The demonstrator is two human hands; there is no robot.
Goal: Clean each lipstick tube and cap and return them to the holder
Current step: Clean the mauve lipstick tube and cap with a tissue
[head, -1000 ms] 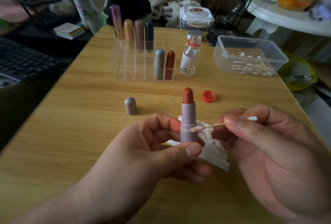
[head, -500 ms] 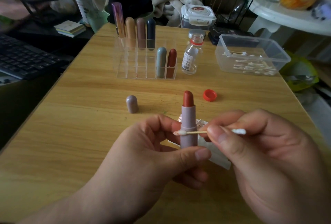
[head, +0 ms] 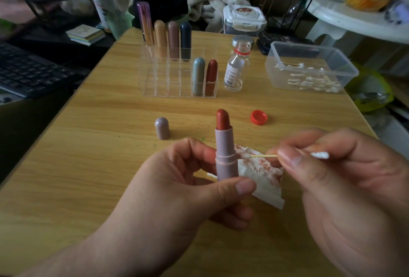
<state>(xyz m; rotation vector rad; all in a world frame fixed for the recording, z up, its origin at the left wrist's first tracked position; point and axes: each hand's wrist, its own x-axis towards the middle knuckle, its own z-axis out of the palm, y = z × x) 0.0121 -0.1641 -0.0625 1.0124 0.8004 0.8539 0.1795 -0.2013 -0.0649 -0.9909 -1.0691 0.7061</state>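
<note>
My left hand [head: 177, 190] grips an upright mauve lipstick tube [head: 225, 155] with its red stick raised. My right hand [head: 345, 188] pinches a cotton swab [head: 287, 155] held level, its left tip close to the tube's right side by the collar ring. The tube's mauve cap [head: 162, 128] stands on the table to the left. Farther back stands the clear holder [head: 177, 77], with several capped lipsticks in its back row and two at the front right. A stained white tissue [head: 263, 175] lies under my hands.
A small glass bottle [head: 235, 66] stands open right of the holder, its red cap [head: 259, 117] lying nearer me. A clear tub of cotton swabs [head: 309, 68] sits at the far right. A keyboard [head: 28, 73] lies off the table's left edge.
The swab tip has drawn back from across the tube's front to its right side. My right hand has shifted slightly right. The left hand still holds the tube upright.
</note>
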